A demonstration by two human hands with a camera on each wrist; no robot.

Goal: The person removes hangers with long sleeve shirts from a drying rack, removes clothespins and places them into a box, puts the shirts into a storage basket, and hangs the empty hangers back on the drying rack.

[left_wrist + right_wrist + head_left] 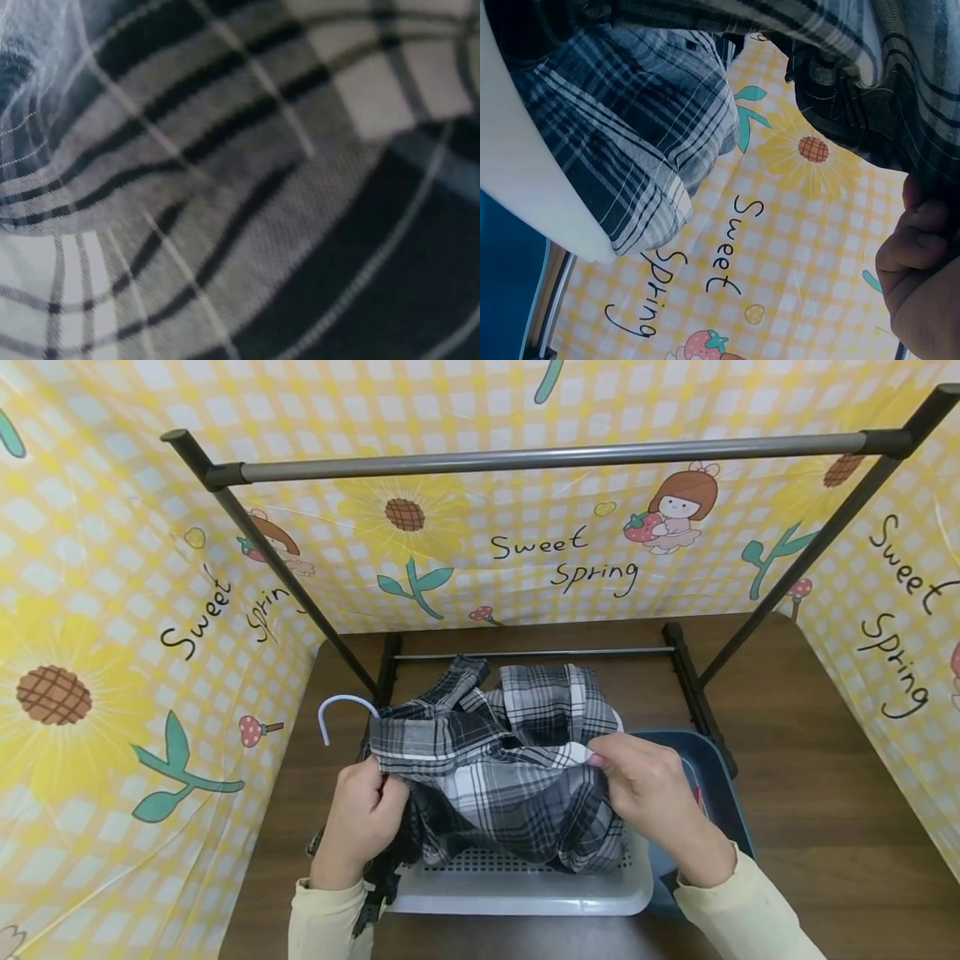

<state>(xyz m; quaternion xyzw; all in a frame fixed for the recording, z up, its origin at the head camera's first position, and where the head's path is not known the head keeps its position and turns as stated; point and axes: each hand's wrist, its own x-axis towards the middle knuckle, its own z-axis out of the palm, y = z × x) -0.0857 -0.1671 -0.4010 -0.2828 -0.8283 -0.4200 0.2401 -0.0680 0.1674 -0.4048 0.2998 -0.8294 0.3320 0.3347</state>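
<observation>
A black, grey and white plaid shirt [480,768] lies bunched across the grey basket in the head view. My left hand [362,806] grips its left edge with curled fingers. At the right, my right hand [648,781] pinches a pale strip of the cloth between thumb and fingers. A pale hanger hook [347,697] sticks out left of the shirt; most of the hanger is hidden by cloth. Plaid fabric [225,150] fills the left wrist view, so no hand shows there. Curled fingers [919,244] hold dark plaid cloth in the right wrist view.
Behind the shirt stands a clothes rack with a grey top bar [555,457] and black legs. Beneath the shirt is a grey perforated basket [517,903]. Right of it sits a blue bin [738,818]. Yellow checked sheets [495,527] enclose the brown surface [817,793].
</observation>
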